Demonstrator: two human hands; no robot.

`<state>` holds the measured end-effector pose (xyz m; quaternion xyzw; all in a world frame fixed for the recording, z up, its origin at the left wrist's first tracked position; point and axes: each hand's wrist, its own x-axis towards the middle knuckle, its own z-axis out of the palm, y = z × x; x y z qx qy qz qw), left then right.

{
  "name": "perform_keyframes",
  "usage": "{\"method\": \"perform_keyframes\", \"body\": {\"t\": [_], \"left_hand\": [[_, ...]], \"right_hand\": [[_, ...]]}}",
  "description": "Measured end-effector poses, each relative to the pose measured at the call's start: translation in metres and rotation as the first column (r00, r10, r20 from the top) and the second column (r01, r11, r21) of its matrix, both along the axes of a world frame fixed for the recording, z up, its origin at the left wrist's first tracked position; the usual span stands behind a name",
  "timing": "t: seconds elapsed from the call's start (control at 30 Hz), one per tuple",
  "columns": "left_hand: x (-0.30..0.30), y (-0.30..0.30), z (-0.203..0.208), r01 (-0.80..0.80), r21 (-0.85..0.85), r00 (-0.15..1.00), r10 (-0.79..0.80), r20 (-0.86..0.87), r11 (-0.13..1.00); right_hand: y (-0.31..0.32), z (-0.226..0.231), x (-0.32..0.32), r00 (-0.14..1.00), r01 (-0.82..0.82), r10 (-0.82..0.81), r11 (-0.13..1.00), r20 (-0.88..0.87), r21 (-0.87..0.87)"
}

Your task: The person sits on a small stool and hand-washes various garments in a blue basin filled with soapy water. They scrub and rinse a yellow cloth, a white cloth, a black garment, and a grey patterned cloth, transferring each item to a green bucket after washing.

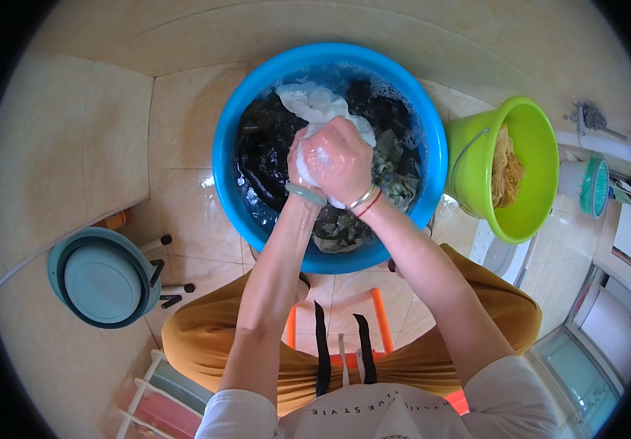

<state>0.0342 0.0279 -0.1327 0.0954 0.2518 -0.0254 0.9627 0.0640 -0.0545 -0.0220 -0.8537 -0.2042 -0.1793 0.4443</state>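
Observation:
A blue basin (222, 175) holds water with suds, dark clothes (260, 139) and a green patterned garment (396, 179). Above its middle my hands are pressed together, closed on a wet white cloth (310, 102). The cloth spreads out past my knuckles toward the basin's far side. My right hand (339, 155) lies over most of my left hand (295, 155), whose fingers are largely hidden. A pale green bangle (306, 194) circles my left wrist. On my right wrist are a silver bangle (361, 196) and a red string.
To the right, a lime-green bucket (469, 154) holds a tan cloth (506, 172). A grey-blue folding basin (103, 285) is at the left, by the wall. An orange stool (383, 322) is under me. A wall tap (586, 117) and a small bin (592, 186) stand farther right.

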Motion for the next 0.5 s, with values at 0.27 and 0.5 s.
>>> {"method": "perform_keyframes", "body": {"t": [0.27,0.5], "left_hand": [[0.000,-0.008,0.027,0.118,0.659,0.982,0.011,-0.188,0.743],[0.017,0.004,-0.042,0.329,0.826,0.940,-0.240,-0.242,0.457]], "right_hand": [[-0.069,-0.102,0.038,0.888,0.175,-0.291,0.930,-0.356,-0.324],[-0.039,-0.110,0.012,0.873,0.087,-0.359,0.781,-0.331,-0.619]]}}
